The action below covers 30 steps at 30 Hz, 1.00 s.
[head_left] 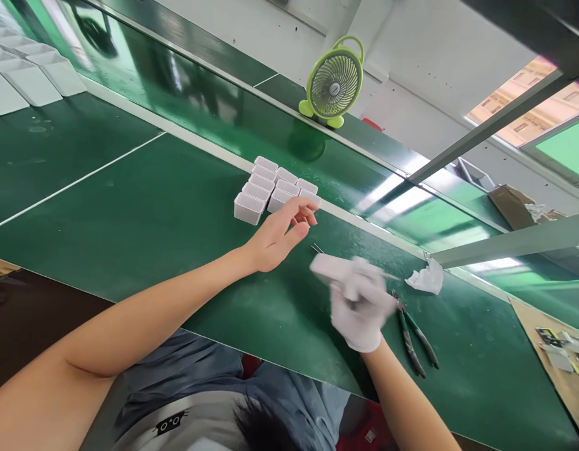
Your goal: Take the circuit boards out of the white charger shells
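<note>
My bare left hand reaches across the green belt to a cluster of small white plastic trays. Its fingers are loosely stretched, the tips just short of the nearest tray, and nothing shows in them. To its right, my right hand wears a white glove and is smeared by motion, with one finger pointing left. A thin metal tip like tweezers pokes out beside that finger. I cannot tell whether the hand holds it.
Green-handled pliers lie right of the gloved hand, beside a crumpled white cloth. A green desk fan stands on the far rail. More white trays sit far left. A cardboard sheet with small parts is at right.
</note>
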Tool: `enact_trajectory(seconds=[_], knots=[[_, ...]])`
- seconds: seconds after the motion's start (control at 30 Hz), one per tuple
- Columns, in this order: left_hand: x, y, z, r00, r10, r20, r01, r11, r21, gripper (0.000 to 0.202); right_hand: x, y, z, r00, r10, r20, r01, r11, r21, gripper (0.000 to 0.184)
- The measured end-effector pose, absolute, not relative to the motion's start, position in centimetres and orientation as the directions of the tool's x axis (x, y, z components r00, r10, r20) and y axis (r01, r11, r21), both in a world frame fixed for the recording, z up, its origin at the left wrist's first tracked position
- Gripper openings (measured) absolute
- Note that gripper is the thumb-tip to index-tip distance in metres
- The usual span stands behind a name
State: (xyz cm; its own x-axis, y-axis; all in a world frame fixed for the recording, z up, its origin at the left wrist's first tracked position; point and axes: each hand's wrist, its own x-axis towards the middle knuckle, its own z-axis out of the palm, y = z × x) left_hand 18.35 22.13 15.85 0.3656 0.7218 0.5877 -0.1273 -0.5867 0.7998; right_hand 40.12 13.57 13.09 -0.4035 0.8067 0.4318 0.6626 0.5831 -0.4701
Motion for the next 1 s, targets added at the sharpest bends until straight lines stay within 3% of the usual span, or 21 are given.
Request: enact_trajectory(seconds=[0.17,0.3,0.37,0.47,0.6,0.63,0.7,0.77,0.8,0.9,1.0], knots=[[18.6,22.3,15.3,0.275,0.765,0.582,-0.148,-0.565,0.812,0.044,39.1,14.4,12.3,-0.478,0.729,0.490,0.589,0.680,-0.437,0.026],[18.7,22.2,15.2,0.274,0.748,0.605,-0.179,-0.578,0.796,0.041,39.5,13.8,12.2,-0.200,0.713,0.673,0.620,0.624,-0.477,0.014],[18.7,22.1,15.3,0.263,0.735,0.625,-0.205,-0.591,0.780,0.040,39.6,13.7,11.9,-0.196,0.744,0.639,0.639,0.591,-0.492,0.013],[18.7,22.0,15.4,0.243,0.742,0.625,-0.221,-0.585,0.781,0.038,39.2,14.2,11.3,-0.407,0.786,0.464,0.622,0.611,-0.490,0.023],[18.7,22.1,14.9,0.249,0.712,0.656,-0.186,-0.630,0.754,0.037,38.7,14.6,11.7,-0.388,0.781,0.490,0.604,0.617,-0.504,0.023],[18.8,22.1,14.7,0.242,0.677,0.695,-0.176,-0.674,0.718,0.042,38.7,14.4,12.2,-0.335,0.798,0.501,0.585,0.593,-0.553,0.022],[19.1,21.8,14.6,0.246,0.555,0.795,-0.146,-0.789,0.596,0.063,38.9,13.7,13.7,-0.157,0.886,0.437,0.434,0.459,-0.775,0.019],[19.5,21.0,14.7,0.329,0.404,0.853,-0.101,-0.884,0.457,0.083,39.2,12.8,15.4,-0.041,0.976,0.216,0.076,0.219,-0.973,0.023],[19.7,20.5,14.9,0.383,0.345,0.857,-0.080,-0.912,0.403,0.086,39.3,12.4,16.1,-0.059,0.994,0.094,-0.120,0.087,-0.989,0.028],[20.1,19.2,15.6,0.431,0.287,0.856,-0.022,-0.945,0.328,0.076,39.0,11.9,17.4,-0.237,0.967,-0.092,-0.479,-0.198,-0.855,0.039],[20.2,18.6,16.0,0.375,0.304,0.876,0.018,-0.947,0.322,0.072,38.6,11.8,17.3,-0.323,0.935,-0.147,-0.614,-0.325,-0.720,0.041]])
